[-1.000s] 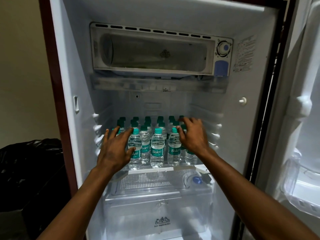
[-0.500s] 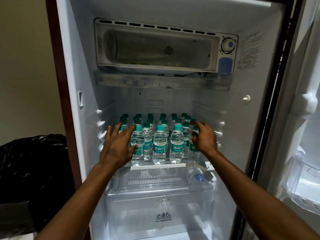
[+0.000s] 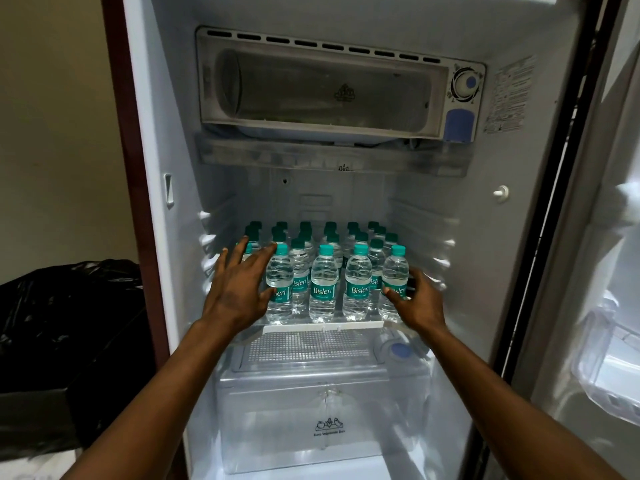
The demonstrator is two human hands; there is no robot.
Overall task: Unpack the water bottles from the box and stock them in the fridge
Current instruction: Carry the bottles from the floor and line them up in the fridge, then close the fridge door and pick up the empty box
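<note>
Many water bottles (image 3: 323, 284) on fridge shelf (image 3: 322, 328); left hand (image 3: 239, 289) spread, right hand (image 3: 420, 299) gripping end bottle (image 3: 394, 284).

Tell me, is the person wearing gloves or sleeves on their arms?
No gloves and no sleeves show. The left hand and the right hand are bare, and both forearms are bare down to the bottom of the picture. No watch, ring or bracelet can be seen on either wrist or on the fingers that show.

Front-left bottle (image 3: 279, 289): label partly covered by left hand (image 3: 239, 292). Rear bottle rows (image 3: 329, 232): caps only visible. Sticker (image 3: 509, 95): print illegible. Door shelf (image 3: 609, 368): cut off at right edge.
</note>
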